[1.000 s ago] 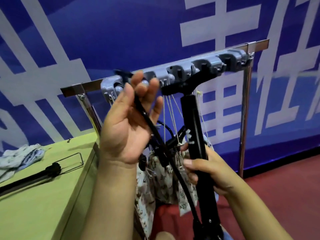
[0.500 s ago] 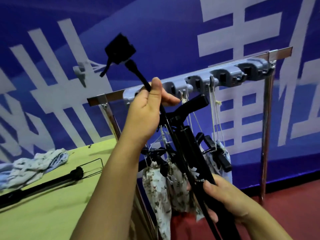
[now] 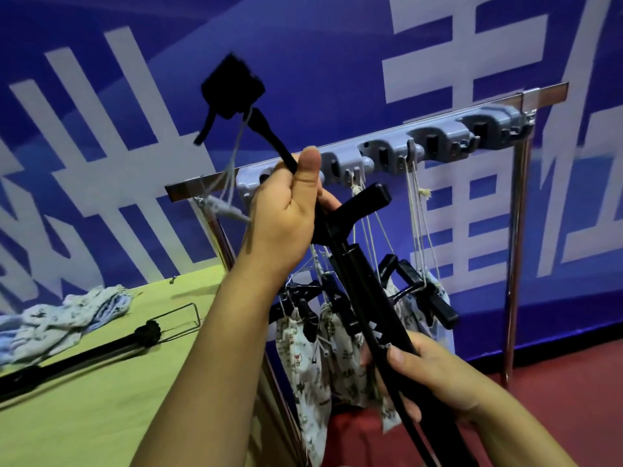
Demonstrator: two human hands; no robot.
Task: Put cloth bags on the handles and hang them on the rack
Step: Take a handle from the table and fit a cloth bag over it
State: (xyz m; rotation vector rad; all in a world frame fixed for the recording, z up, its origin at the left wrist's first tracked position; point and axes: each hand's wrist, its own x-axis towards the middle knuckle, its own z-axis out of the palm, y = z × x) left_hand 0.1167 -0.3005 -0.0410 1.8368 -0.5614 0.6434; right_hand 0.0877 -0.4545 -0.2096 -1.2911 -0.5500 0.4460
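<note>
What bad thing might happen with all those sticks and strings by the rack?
The left hand grips a thin black rod whose white string hangs loose near the rack's grey holder; it might snag there. The right hand holds the thick black handle in front of the hanging cloth bags, so swinging it could tangle their strings or knock them.

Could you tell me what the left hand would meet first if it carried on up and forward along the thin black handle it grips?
Probably the grey holder strip on the rack, right behind the left hand; depth is unclear.
</note>
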